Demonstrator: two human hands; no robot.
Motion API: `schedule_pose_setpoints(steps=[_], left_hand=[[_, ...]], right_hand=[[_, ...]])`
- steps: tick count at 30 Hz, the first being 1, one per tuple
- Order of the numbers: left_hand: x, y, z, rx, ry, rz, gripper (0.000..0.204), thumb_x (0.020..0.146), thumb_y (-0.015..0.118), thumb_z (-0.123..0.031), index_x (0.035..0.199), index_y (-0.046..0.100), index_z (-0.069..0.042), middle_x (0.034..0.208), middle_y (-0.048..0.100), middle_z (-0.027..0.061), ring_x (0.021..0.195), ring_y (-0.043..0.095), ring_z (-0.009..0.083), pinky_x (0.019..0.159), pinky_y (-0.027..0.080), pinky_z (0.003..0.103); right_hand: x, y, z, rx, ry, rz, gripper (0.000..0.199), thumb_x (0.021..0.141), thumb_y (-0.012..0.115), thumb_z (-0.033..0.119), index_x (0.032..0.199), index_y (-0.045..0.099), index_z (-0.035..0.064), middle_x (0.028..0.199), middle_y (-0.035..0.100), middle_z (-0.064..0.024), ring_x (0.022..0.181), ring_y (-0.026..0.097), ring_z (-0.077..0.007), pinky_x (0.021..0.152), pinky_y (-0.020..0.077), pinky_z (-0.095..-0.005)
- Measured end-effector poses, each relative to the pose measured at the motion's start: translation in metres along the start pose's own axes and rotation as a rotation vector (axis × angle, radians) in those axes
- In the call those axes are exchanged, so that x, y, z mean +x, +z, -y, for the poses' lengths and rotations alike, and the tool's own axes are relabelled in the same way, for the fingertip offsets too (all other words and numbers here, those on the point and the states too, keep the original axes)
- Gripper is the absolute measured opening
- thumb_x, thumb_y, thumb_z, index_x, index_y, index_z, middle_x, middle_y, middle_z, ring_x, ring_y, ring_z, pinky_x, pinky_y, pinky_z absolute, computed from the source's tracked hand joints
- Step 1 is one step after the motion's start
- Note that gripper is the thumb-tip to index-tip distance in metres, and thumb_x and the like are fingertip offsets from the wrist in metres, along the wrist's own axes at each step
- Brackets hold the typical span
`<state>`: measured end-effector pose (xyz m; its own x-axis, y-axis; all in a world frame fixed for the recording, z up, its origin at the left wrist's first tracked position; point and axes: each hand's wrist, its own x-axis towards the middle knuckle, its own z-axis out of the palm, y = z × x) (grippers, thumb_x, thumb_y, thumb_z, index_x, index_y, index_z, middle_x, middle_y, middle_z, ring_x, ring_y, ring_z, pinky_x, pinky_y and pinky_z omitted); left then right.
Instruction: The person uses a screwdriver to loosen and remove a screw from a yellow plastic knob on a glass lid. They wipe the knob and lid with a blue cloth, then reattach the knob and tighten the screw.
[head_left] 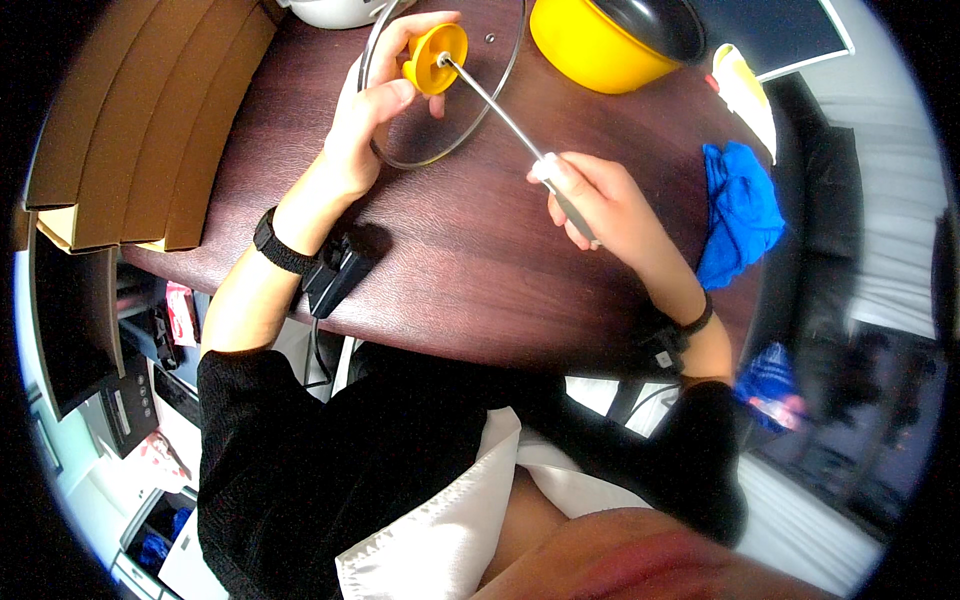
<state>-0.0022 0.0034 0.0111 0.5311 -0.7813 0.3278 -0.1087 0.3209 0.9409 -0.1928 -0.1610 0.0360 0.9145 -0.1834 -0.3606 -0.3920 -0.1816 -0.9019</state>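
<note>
In my left hand point(362, 115) is a round yellow knob point(437, 60), gripped with curled fingers and thumb. A clear glass lid point(423, 161) with a metal rim surrounds the knob and overlaps those fingers; a small vent shows in the glass. My right hand point(603, 196) is closed around the grey-and-white handle of a screwdriver point(508, 121). Its long metal shaft slants up and left across the lid's rim. The tip meets the pale centre of the knob; the screw head itself is too small to make out.
A yellow pot point(585, 60) with a dark inside stands at the far side of the brown table point(455, 270). Crumpled blue cloth point(740, 215) lies at the right edge. Cardboard point(150, 120) fills the far left. A black device point(338, 280) with a cable sits near the front edge.
</note>
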Motion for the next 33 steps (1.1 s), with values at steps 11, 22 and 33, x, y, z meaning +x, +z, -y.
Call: schedule_pose_setpoints(steps=[11, 22, 33], left_hand=[[0.000, 0.003, 0.003, 0.012, 0.028, -0.015, 0.090, 0.071, 0.047, -0.059, 0.135, 0.040, 0.004, 0.119, 0.053, 0.0144, 0.097, 0.052, 0.0193, 0.083, 0.041, 0.030], [-0.001, 0.003, 0.006, 0.075, 0.033, 0.016, 0.088, 0.073, 0.049, -0.058, 0.136, 0.039, 0.004, 0.121, 0.052, 0.0127, 0.101, 0.050, 0.0180, 0.086, 0.039, 0.030], [-0.008, 0.005, 0.007, 0.229, 0.053, 0.038, 0.092, 0.070, 0.051, -0.058, 0.140, 0.034, -0.001, 0.131, 0.042, 0.0092, 0.123, 0.041, 0.0187, 0.098, 0.032, 0.031]], right_hand=[[0.000, -0.004, -0.007, 0.045, 0.015, 0.043, 0.044, 0.099, 0.044, 0.041, 0.083, 0.057, 0.0022, 0.057, 0.055, -0.0027, 0.038, 0.046, -0.0065, 0.035, 0.0325, -0.0212], [-0.009, -0.006, 0.005, -0.088, 0.016, -0.045, 0.042, 0.098, 0.048, 0.037, 0.078, 0.057, 0.0015, 0.052, 0.051, -0.0017, 0.037, 0.043, -0.0070, 0.036, 0.0329, -0.0244], [-0.012, -0.006, 0.011, -0.103, 0.014, 0.002, 0.037, 0.098, 0.050, 0.033, 0.080, 0.058, 0.0019, 0.056, 0.052, -0.0008, 0.043, 0.045, -0.0052, 0.041, 0.0352, -0.0238]])
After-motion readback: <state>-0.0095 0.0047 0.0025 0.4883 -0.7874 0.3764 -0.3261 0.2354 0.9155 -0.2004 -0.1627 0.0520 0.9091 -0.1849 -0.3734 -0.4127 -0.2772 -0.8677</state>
